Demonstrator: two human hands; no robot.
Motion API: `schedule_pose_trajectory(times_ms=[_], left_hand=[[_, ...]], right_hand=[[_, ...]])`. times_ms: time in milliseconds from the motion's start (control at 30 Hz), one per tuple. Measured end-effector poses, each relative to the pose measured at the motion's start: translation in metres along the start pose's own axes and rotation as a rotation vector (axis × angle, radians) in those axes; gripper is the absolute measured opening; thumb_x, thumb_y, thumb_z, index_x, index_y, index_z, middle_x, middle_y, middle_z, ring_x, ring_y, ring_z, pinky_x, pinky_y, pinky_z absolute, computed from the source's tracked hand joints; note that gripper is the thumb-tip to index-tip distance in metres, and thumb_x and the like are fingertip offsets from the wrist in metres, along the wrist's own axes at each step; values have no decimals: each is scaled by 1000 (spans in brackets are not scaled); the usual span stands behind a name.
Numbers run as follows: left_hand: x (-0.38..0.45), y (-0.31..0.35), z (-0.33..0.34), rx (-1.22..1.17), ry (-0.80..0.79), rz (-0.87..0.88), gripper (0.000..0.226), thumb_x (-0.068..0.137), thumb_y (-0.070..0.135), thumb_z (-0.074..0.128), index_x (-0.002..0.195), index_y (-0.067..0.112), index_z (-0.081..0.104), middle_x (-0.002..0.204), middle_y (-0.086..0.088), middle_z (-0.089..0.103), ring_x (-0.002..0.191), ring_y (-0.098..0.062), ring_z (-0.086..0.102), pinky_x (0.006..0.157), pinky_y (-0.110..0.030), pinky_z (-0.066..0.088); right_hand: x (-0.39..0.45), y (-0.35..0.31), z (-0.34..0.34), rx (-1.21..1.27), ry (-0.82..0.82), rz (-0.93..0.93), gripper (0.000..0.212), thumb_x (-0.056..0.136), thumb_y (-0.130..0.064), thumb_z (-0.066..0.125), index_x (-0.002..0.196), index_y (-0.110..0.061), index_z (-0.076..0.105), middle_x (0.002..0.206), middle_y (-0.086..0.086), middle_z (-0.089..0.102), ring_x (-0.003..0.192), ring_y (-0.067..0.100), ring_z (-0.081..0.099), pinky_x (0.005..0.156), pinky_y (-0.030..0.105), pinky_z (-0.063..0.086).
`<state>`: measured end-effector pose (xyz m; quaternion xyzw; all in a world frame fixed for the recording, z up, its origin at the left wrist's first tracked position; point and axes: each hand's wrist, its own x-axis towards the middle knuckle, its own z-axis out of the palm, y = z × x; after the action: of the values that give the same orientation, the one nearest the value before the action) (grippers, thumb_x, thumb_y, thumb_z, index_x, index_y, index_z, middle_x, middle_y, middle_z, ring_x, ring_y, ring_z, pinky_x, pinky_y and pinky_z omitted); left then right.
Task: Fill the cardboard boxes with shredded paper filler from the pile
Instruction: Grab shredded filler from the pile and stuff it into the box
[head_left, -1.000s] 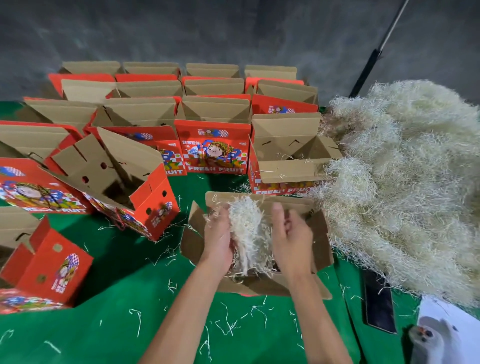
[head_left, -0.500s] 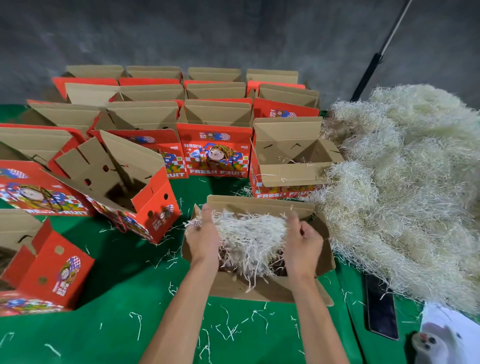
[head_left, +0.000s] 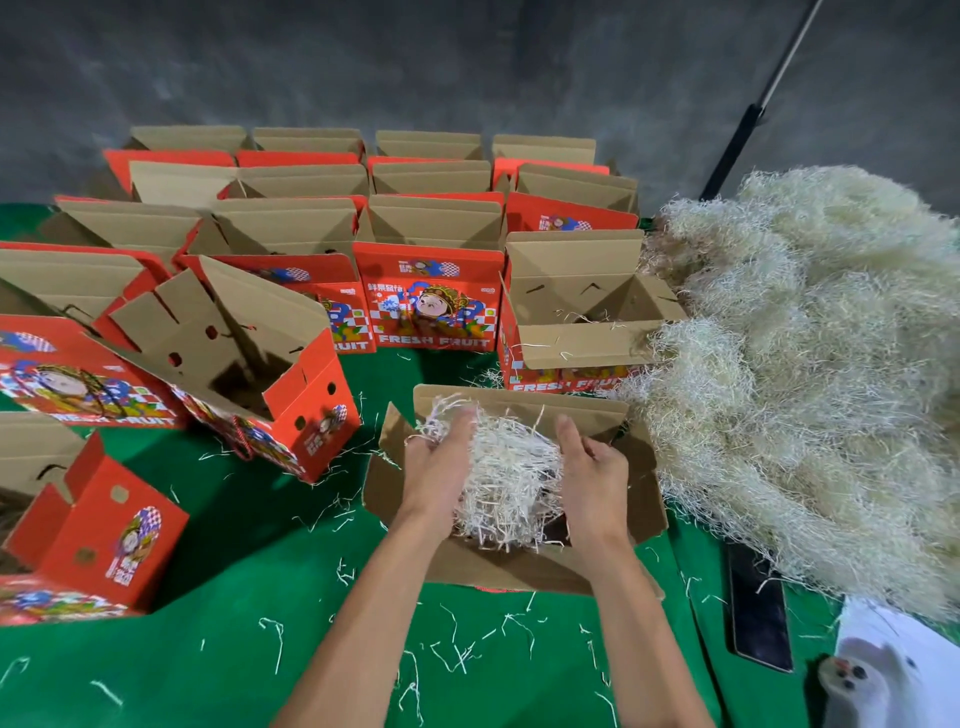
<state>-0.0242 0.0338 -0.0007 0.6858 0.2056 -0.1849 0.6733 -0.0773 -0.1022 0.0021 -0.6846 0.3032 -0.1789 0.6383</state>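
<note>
Head view, bottom centre: both hands sit over an open box (head_left: 644, 483) at 6 o'clock on the cloth. Left hand (head_left: 439, 475) cups the left side of a filler wad (head_left: 511, 478), fingers loosely curled into the strands. Right hand (head_left: 592, 480) presses the wad's right side, thumb raised and fingers bent round it. Between the palms the wad sits in the box mouth, with strands hanging over the near flap.

At 9 o'clock a tipped box (head_left: 291, 395) leans with its flaps open. At 12 o'clock stand rows of red boxes (head_left: 431, 306); the fronts read "FRESH FRUIT" under a cartoon figure, and the smaller characters are unreadable. At 3 o'clock the pile (head_left: 810, 374) spreads wide, touching the nearest upright box.

Loose shreds dot the green cloth (head_left: 249, 597). A dark phone (head_left: 756, 608) lies at 4 o'clock beside the pile's edge. Behind is a grey wall (head_left: 415, 62), with a pole (head_left: 753, 119) leaning against it.
</note>
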Motion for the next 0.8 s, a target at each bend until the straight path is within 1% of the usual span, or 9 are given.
schedule_pose_trajectory(times_ms=[67,100,133,167,233,333,500,667,800], left_hand=[[5,0,-3,-8,1,12,118,61,88,62,153,30,17,158,-2,28,142,-28,34,114,-54,26],[6,1,-3,-16,3,19,117,61,88,61,153,30,18,158,-1,28,142,-28,34,114,-53,26],[8,2,-5,-43,30,28,114,63,86,63,152,30,19,158,-2,29,141,-28,35,114,-52,26],[11,4,-9,-80,79,33,110,66,82,65,152,27,21,156,-4,32,138,-28,38,114,-51,27],[20,8,-25,-158,170,19,104,71,74,68,150,21,26,150,-8,40,133,-29,42,114,-52,29],[28,9,-41,-159,177,-27,101,74,74,67,150,23,25,152,-9,37,135,-32,40,112,-58,28],[27,4,-40,-69,126,-25,95,80,81,50,154,30,20,156,-7,34,139,-30,39,113,-56,27],[22,2,-46,163,96,-1,86,90,76,38,156,24,21,160,-4,30,142,-28,34,115,-49,24],[10,2,-51,388,-53,76,83,80,78,53,144,27,43,144,3,49,124,-17,51,108,-45,40]], right_hand=[[5,-1,-4,8,-7,45,39,92,-53,61,89,-15,69,91,7,70,87,23,64,63,7,33],[7,-4,-6,15,-7,63,36,92,-52,62,80,-19,69,62,2,69,55,20,64,57,10,30],[8,-7,-10,25,-2,76,38,93,-50,61,70,-20,65,43,-2,52,36,15,42,50,15,29],[10,-10,-16,40,11,86,42,94,-48,60,63,-19,60,41,-4,38,37,13,28,43,21,25],[17,-14,-34,70,63,102,42,96,-45,58,63,-19,59,42,-2,35,38,14,19,38,25,20],[31,-19,-58,51,88,74,38,98,-43,54,72,-18,64,47,2,53,40,13,21,41,26,22],[30,-21,-61,0,91,-35,50,98,-51,52,68,-11,52,40,-10,30,37,11,19,34,22,18],[30,-17,-60,-78,58,-71,46,100,-52,44,73,-14,46,52,-8,38,44,9,31,41,23,36],[31,-11,-64,-300,-96,-196,22,103,-35,50,105,-16,61,73,-3,63,50,6,52,49,24,51]])
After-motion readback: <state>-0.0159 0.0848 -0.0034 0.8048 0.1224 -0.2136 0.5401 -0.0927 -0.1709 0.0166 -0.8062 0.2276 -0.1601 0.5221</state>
